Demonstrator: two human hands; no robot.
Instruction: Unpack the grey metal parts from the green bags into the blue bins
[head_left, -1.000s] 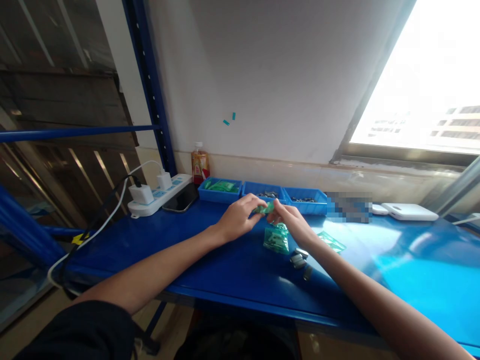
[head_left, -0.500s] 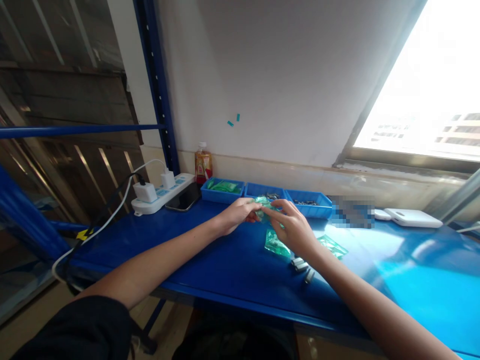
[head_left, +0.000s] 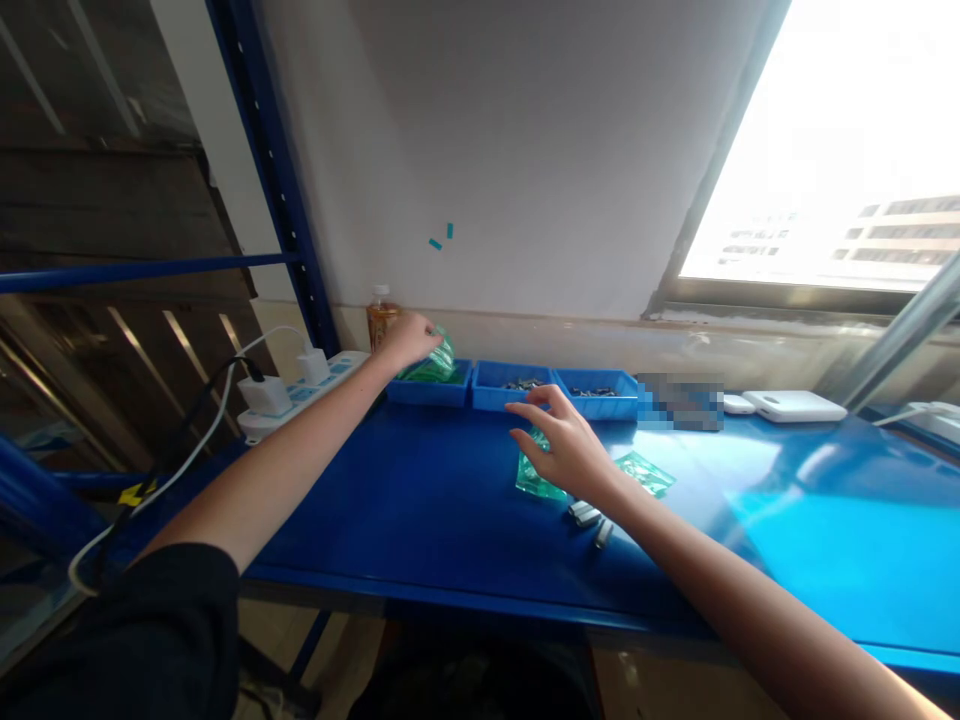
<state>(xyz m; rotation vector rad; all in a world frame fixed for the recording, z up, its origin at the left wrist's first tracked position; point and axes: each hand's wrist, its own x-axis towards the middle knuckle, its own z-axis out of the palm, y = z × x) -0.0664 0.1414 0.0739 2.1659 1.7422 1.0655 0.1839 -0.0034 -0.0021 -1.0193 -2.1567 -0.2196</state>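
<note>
green packets (head_left: pixel 535 482), 2 of them, lie on the tabletop (head_left: pixel 420 510), with a few metal cylinders (head_left: pixel 588 517) loose just on their near side. 1 packet is partly hidden below the right hand (head_left: pixel 561 440); the right packet (head_left: pixel 652 474) lies past the wrist. the right fingers are curved and apart, with nothing seen between them; whether they touch the packet below, i cannot tell. farther off, the left hand (head_left: pixel 406 342) is out over the left bin (head_left: pixel 431 394), 1 of 3 blue ones in a row. its fingers are clamped on a held packet (head_left: pixel 445 350), also green, above the bin's packets (head_left: pixel 429 374). small metal parts (head_left: pixel 523 384) lie in the middle bin (head_left: pixel 496 401), and more in the right bin (head_left: pixel 609 408).

the step in hand looks like setting the held packet in the left bin. the next move seems to call for parting the left fingers low, while the right hand is well placed to pinch the packet below it.
</note>
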